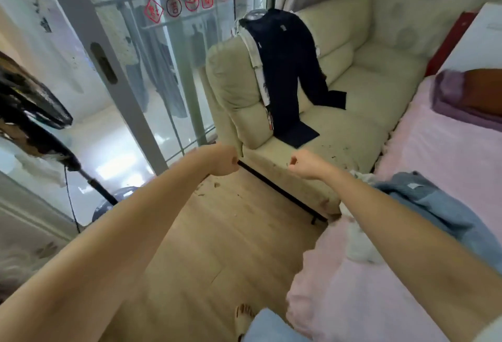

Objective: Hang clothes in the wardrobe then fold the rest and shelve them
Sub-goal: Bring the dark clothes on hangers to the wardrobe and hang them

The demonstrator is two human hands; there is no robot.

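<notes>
Both arms reach straight forward over the wooden floor [217, 233], and both hands are curled into fists with nothing visibly held in either. The left hand [224, 161] and the right hand [303, 163] sit level with each other, a gap between them, knuckles toward the cream sofa [353, 135].

The clothes nearest to being picked up lie ahead of and above the hands: dark navy trousers [285, 69] draped over the sofa's armrest, waistband at the top of the arm, legs running down onto the seat cushion. Their long axis runs roughly away from the hands, top far, cuffs near, with one cuff lying on the cushion just beyond the gap between the fists. A white patterned garment [258, 69] hangs beneath them, on the side toward the left hand. Neither hand touches the clothes. The cuff is about equally far from both; the left is nearer the armrest edge where the white garment shows.

Off to the side of the right forearm, a blue denim garment [434, 205] lies crumpled on the pink bed [434, 151], with something white [358, 246] under it, closer to the right arm than to the left.

No wardrobe is in view. My judgement is that the coming move is a forward reach to lift the trousers off the armrest, and the hands would have to uncurl first.
</notes>
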